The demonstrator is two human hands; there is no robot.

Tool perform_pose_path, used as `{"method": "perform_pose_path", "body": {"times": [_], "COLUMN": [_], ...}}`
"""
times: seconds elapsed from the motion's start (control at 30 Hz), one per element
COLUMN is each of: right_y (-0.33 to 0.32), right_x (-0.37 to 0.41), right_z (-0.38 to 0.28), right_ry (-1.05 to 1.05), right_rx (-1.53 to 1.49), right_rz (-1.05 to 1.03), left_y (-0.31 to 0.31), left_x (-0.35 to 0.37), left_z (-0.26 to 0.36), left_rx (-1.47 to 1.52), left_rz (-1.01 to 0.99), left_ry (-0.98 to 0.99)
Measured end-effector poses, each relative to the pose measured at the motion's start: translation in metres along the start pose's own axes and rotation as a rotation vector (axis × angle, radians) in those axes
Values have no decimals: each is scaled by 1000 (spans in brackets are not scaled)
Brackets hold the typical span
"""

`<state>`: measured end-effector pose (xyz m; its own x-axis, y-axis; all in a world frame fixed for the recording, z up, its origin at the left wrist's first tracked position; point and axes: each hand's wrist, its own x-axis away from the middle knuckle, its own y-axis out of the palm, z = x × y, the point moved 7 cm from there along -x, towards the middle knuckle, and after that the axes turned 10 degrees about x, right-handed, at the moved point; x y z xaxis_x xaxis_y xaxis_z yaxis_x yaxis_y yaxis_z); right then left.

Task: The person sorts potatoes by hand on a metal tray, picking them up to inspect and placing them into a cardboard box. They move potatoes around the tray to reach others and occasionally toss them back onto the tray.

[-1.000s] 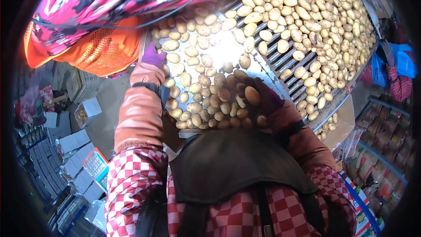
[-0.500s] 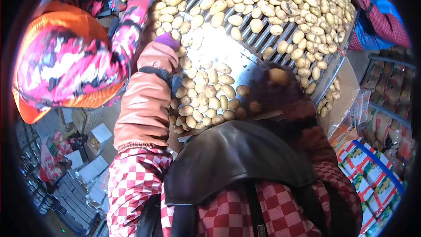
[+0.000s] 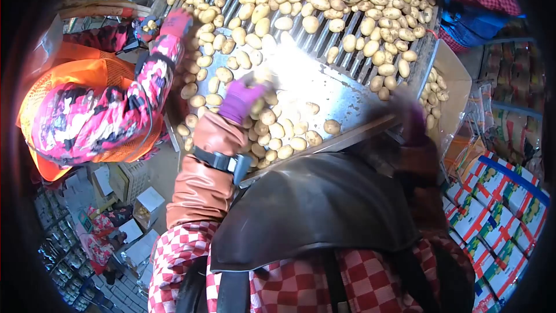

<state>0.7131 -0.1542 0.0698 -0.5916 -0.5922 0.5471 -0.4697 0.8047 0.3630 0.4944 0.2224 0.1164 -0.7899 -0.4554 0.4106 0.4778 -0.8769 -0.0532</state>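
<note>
Potatoes are best parted lightly; the left grip is half-curled, hold unclear; at three o'clock, right grip, blurred, cannot be judged.

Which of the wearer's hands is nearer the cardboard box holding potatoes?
Right. The right hand, blurred, is just left of the cardboard box in the picture; the left hand is farther off, across the metal surface, at the potatoes.

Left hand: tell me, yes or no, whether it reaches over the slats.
No, the left hand is among potatoes on the metal sheet, apart from the slats.
</note>
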Motion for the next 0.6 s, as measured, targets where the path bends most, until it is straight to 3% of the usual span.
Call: {"method": "perform_pose_path", "body": {"times": [0.03, 0.07, 0.1, 0.17, 0.2, 0.27, 0.3, 0.33, 0.37, 0.4, 0.53, 0.57, 0.6], "right_y": [42, 83, 129, 194, 194, 187, 181, 173, 174, 168, 140, 135, 135], "right_x": [-3, 0, 15, 45, 41, 23, 18, 15, 18, 20, 19, 22, 26], "right_z": [9, 13, 11, -8, -5, 11, 21, 32, 30, 34, 63, 63, 58], "right_ry": [22, 37, 39, 37, 55, 92, 102, 111, 118, 119, 381, 371, 316], "right_rx": [116, 197, 259, 327, 303, 252, 80, -94, -269, -311, -274, -147, -188], "right_rz": [-78, -167, -248, -351, -366, -402, -450, -496, -539, -445, -390, -321, -406], "left_y": [47, 70, 94, 129, 132, 116, 108, 104, 98, 101, 127, 133, 140], "left_x": [28, 35, 40, 45, 47, 42, 48, 50, 51, 51, 44, 43, 40], "left_z": [27, 29, 25, 10, 0, -9, 1, 15, 18, 17, 21, 20, 17], "left_rx": [317, 264, 175, 481, 540, 490, 524, 370, 208, 323, 502, 517, 533], "left_rz": [-132, -127, -379, -439, -626, -435, -312, -264, -242, -215, -258, -271, -285], "left_ry": [-189, -183, -306, -235, -335, -234, -234, -198, -233, -202, -198, -203, -207]}}
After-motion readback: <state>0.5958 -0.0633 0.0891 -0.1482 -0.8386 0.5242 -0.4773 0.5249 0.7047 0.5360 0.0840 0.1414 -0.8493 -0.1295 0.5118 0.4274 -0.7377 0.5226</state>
